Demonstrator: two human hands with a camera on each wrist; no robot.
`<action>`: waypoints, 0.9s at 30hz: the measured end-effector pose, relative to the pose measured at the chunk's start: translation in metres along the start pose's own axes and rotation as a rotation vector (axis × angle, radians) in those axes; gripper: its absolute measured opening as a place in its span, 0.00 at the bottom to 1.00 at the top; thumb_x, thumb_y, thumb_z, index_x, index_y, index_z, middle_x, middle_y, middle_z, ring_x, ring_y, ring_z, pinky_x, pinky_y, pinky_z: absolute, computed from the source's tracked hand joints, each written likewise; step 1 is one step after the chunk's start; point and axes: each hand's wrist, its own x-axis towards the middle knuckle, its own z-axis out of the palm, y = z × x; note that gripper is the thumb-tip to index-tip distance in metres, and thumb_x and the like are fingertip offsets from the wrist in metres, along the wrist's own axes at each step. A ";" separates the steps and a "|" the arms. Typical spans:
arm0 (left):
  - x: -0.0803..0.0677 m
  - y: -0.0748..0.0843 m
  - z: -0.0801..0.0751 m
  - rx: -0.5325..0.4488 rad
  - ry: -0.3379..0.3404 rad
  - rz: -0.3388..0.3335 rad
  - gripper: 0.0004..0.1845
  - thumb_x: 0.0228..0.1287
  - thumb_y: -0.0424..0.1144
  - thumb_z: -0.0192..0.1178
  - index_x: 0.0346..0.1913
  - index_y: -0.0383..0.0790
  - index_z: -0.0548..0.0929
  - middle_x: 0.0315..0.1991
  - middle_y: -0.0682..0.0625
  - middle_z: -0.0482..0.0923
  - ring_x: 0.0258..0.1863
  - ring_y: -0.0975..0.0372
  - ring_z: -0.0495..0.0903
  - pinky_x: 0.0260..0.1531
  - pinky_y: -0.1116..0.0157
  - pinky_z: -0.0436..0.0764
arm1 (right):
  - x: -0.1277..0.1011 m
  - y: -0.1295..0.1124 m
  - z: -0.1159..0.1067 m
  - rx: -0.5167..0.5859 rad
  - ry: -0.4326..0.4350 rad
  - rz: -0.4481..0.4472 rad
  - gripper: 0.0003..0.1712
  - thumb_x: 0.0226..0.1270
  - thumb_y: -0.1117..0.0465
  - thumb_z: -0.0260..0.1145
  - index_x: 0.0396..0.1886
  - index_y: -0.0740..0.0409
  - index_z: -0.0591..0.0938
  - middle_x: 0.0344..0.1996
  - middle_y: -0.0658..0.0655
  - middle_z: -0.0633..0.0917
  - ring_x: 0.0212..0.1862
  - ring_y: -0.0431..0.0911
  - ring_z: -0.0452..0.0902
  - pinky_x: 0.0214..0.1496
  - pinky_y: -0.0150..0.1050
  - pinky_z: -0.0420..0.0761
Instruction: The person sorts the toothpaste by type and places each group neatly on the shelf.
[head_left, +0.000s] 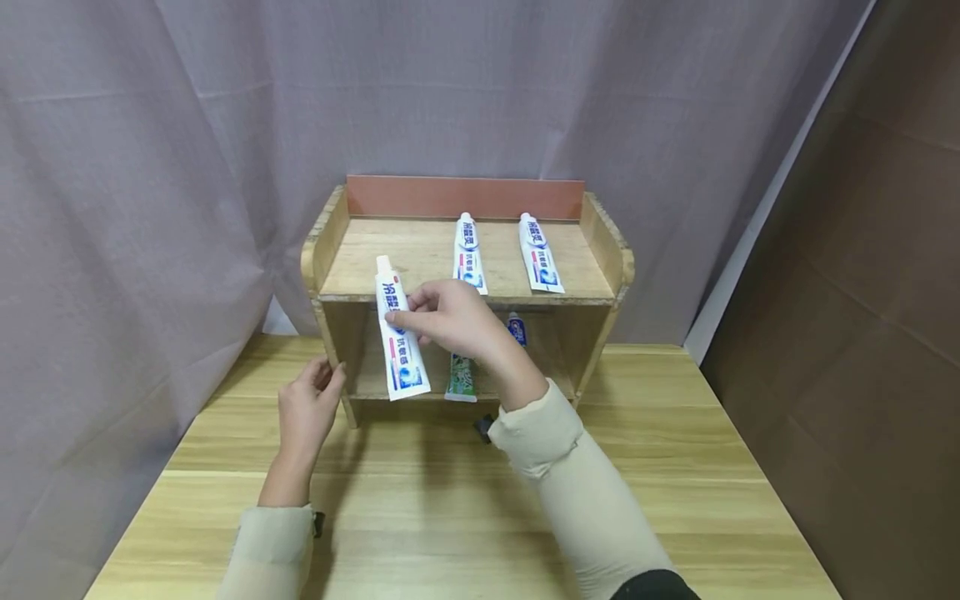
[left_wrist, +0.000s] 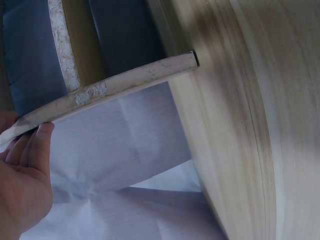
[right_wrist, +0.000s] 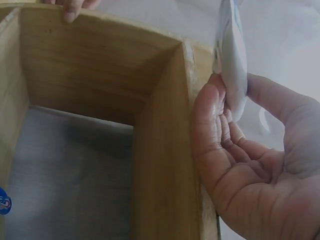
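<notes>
White and blue, the tube (head_left: 400,333) is pinched near its middle between the thumb and the fingers of the right hand (head_left: 450,321). The right wrist view shows the same pinch from below: the tube (right_wrist: 231,60) sits between the thumb and the fingertips (right_wrist: 212,100), and the rest of the palm is open. The tube hangs in front of the left part of the shelf (head_left: 352,275), with its cap up at the level of the top board and its flat end down near the lower board. It is a little tilted.

The left hand (head_left: 309,408) rests with relaxed, nearly straight fingers against the left side panel of the shelf, low down, and it holds nothing. In the left wrist view the fingertips (left_wrist: 37,140) touch the edge of a board (left_wrist: 125,82).

On the top board lie two more tubes, one in the middle (head_left: 468,254) and one to the right (head_left: 540,254), both with the cap toward the back. On the lower board, behind the right forearm, a green tube (head_left: 461,377) shows, and a blue one (head_left: 517,328) beside it. The shelf stands on a light wooden table (head_left: 675,467), with a grey curtain (head_left: 150,167) behind.
</notes>
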 end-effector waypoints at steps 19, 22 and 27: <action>0.000 0.001 -0.001 -0.014 -0.003 -0.014 0.11 0.67 0.36 0.66 0.49 0.34 0.86 0.43 0.38 0.87 0.43 0.49 0.88 0.43 0.63 0.87 | 0.071 -0.035 -0.032 0.097 0.019 0.116 0.16 0.64 0.54 0.74 0.38 0.64 0.86 0.30 0.60 0.89 0.28 0.49 0.87 0.34 0.39 0.90; 0.000 0.001 -0.001 -0.013 -0.006 -0.019 0.11 0.67 0.36 0.65 0.49 0.34 0.86 0.43 0.38 0.87 0.42 0.50 0.89 0.42 0.63 0.87 | 0.082 -0.035 -0.031 0.068 0.032 0.171 0.16 0.64 0.55 0.75 0.37 0.65 0.86 0.30 0.60 0.88 0.28 0.47 0.87 0.34 0.37 0.90; 0.000 0.001 0.000 -0.003 -0.008 -0.024 0.11 0.67 0.36 0.65 0.48 0.34 0.86 0.43 0.38 0.87 0.42 0.49 0.89 0.42 0.62 0.87 | 0.094 -0.035 -0.030 0.039 0.070 0.223 0.15 0.63 0.56 0.75 0.35 0.66 0.85 0.29 0.60 0.88 0.25 0.46 0.86 0.32 0.36 0.90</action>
